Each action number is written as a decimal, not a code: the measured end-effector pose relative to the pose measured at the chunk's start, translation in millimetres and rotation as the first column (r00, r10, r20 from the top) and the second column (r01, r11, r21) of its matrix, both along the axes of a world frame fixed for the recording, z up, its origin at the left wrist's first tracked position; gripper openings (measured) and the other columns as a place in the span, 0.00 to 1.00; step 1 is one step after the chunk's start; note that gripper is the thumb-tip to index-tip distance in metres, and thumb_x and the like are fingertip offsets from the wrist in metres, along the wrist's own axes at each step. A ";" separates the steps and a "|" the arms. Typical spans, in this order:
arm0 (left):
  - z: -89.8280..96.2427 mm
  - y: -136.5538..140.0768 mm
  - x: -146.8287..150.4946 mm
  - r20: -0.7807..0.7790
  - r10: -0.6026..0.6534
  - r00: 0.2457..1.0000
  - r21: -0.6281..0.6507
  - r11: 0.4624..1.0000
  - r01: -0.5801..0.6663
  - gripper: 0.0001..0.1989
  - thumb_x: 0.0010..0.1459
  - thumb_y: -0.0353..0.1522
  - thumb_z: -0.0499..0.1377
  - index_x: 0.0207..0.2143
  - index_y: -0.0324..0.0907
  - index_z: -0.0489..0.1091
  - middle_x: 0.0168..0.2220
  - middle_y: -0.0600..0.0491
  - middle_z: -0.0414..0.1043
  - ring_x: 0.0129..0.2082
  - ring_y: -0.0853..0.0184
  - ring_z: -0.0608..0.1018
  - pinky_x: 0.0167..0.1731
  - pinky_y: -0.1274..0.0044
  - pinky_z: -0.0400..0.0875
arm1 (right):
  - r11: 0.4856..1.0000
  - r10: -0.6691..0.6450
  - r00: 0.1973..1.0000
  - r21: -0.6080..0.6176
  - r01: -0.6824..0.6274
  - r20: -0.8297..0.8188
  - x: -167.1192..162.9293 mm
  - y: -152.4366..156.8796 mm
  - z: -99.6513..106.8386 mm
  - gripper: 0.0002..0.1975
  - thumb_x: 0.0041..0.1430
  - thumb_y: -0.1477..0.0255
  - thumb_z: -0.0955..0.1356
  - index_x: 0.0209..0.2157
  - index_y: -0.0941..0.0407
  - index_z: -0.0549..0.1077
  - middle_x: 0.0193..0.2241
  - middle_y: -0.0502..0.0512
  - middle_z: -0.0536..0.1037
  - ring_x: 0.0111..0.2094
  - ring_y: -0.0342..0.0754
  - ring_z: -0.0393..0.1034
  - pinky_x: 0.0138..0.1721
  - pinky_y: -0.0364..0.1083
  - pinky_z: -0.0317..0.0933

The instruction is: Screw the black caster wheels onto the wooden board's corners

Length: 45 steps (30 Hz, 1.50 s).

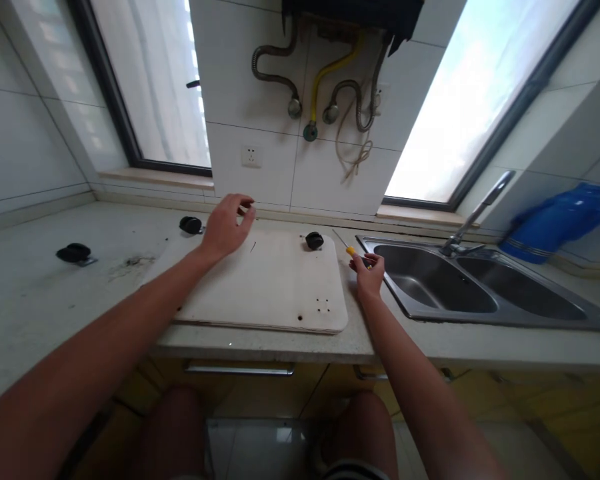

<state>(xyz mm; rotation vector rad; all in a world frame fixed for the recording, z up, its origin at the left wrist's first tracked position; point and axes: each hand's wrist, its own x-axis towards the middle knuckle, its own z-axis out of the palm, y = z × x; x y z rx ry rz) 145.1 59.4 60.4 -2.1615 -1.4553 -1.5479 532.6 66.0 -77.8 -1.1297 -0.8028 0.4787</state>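
Note:
My right hand grips a screwdriver with a yellow and black handle, just right of the board; its thin shaft points up and left. My left hand is above the board's far left part, thumb and fingertips curled together in a pinch. What lies between them, if anything, is too small to make out. The pale board with rounded corners lies flat on the counter. A black caster stands at its far right corner, another black caster near its far left corner. Small holes mark its near right corner.
A third black caster lies on the counter at left, near a patch of dark debris. A steel double sink with a tap sits at right, beside a blue wrapped item. Pipes hang on the wall.

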 end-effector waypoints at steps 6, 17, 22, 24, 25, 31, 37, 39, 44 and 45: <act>8.4 -18.3 -156.1 -0.019 0.566 0.824 -0.319 0.778 -0.542 0.12 0.68 0.38 0.62 0.50 0.44 0.77 0.43 0.51 0.82 0.37 0.63 0.77 0.48 0.71 0.73 | 1.000 -0.008 1.000 -0.016 0.007 -0.028 0.6 -1.4 2.9 0.45 0.34 0.41 0.84 0.44 0.52 0.68 0.44 0.49 0.71 0.33 0.46 0.80 0.40 0.54 0.82; -67.5 -34.5 -233.8 -0.140 0.654 0.743 -0.533 0.583 -0.613 0.29 0.35 0.57 0.72 0.13 0.47 0.63 0.09 0.53 0.56 0.16 0.65 0.58 0.27 0.72 0.68 | 1.000 -0.015 0.999 -0.006 0.015 -0.034 0.1 -6.2 2.5 0.45 0.33 0.40 0.85 0.44 0.51 0.69 0.44 0.49 0.73 0.33 0.46 0.80 0.40 0.52 0.83; -67.9 -35.1 -234.4 -0.125 0.667 0.735 -0.563 0.562 -0.606 0.29 0.46 0.59 0.70 0.16 0.47 0.67 0.11 0.55 0.55 0.18 0.62 0.62 0.33 0.67 0.74 | 1.000 -0.004 0.999 -0.009 0.004 -0.037 1.1 -6.1 2.2 0.45 0.34 0.40 0.85 0.44 0.52 0.69 0.43 0.48 0.73 0.32 0.46 0.81 0.38 0.51 0.82; -64.6 -36.1 -235.3 -0.111 0.662 0.742 -0.588 0.558 -0.586 0.24 0.47 0.53 0.71 0.17 0.47 0.68 0.12 0.55 0.57 0.20 0.60 0.64 0.37 0.66 0.75 | 1.000 0.000 0.999 -0.008 -0.001 -0.035 1.0 -5.8 2.4 0.45 0.34 0.40 0.85 0.44 0.52 0.69 0.43 0.48 0.73 0.32 0.46 0.81 0.38 0.51 0.82; -62.6 -36.8 -235.9 -0.100 0.661 0.744 -0.599 0.557 -0.575 0.22 0.48 0.50 0.72 0.17 0.47 0.70 0.13 0.55 0.58 0.22 0.59 0.65 0.39 0.66 0.74 | 1.000 0.001 0.999 -0.007 -0.002 -0.035 0.9 -5.6 2.5 0.45 0.33 0.41 0.85 0.44 0.52 0.69 0.43 0.48 0.73 0.32 0.46 0.81 0.38 0.51 0.82; -48.7 -42.8 -235.4 0.029 0.728 0.686 -0.661 0.528 -0.533 0.16 0.49 0.36 0.73 0.18 0.46 0.69 0.13 0.57 0.58 0.22 0.59 0.65 0.38 0.71 0.69 | 1.000 0.009 0.999 -0.003 -0.009 -0.048 0.0 -5.5 3.5 0.44 0.34 0.42 0.86 0.43 0.52 0.69 0.44 0.49 0.72 0.32 0.46 0.80 0.37 0.52 0.82; -29.9 -34.2 -207.3 0.377 0.640 0.670 -0.590 0.723 -0.359 0.13 0.50 0.29 0.72 0.21 0.45 0.70 0.15 0.58 0.66 0.24 0.62 0.71 0.35 0.72 0.71 | 1.000 0.013 0.993 0.019 -0.011 -0.116 -1.7 -4.7 6.2 0.43 0.31 0.48 0.87 0.43 0.53 0.70 0.44 0.49 0.72 0.33 0.46 0.80 0.36 0.51 0.82; -19.2 -20.2 -184.9 0.504 0.490 0.711 -0.499 0.837 -0.223 0.08 0.54 0.28 0.71 0.27 0.42 0.74 0.22 0.55 0.75 0.29 0.63 0.77 0.40 0.71 0.76 | 0.999 0.021 0.986 0.030 -0.016 -0.164 -2.4 -2.8 7.7 0.43 0.30 0.50 0.88 0.43 0.53 0.71 0.43 0.49 0.73 0.34 0.46 0.80 0.37 0.50 0.82; 4.6 16.1 -85.5 0.684 -0.011 0.729 -0.193 0.962 0.196 0.06 0.59 0.32 0.71 0.38 0.41 0.82 0.41 0.45 0.86 0.44 0.58 0.86 0.52 0.63 0.82 | 0.991 0.126 0.944 0.076 -0.107 -0.304 -2.0 -1.8 15.5 0.36 0.32 0.54 0.87 0.38 0.52 0.71 0.38 0.49 0.78 0.35 0.45 0.79 0.36 0.45 0.80; 5.8 19.8 -58.7 0.688 -0.095 0.719 -0.153 0.950 0.272 0.08 0.58 0.34 0.73 0.40 0.42 0.82 0.42 0.46 0.86 0.45 0.58 0.86 0.53 0.63 0.82 | 0.986 0.163 0.933 0.087 -0.142 -0.322 -1.8 -3.5 17.6 0.34 0.33 0.55 0.86 0.38 0.51 0.72 0.37 0.49 0.79 0.34 0.44 0.78 0.35 0.43 0.79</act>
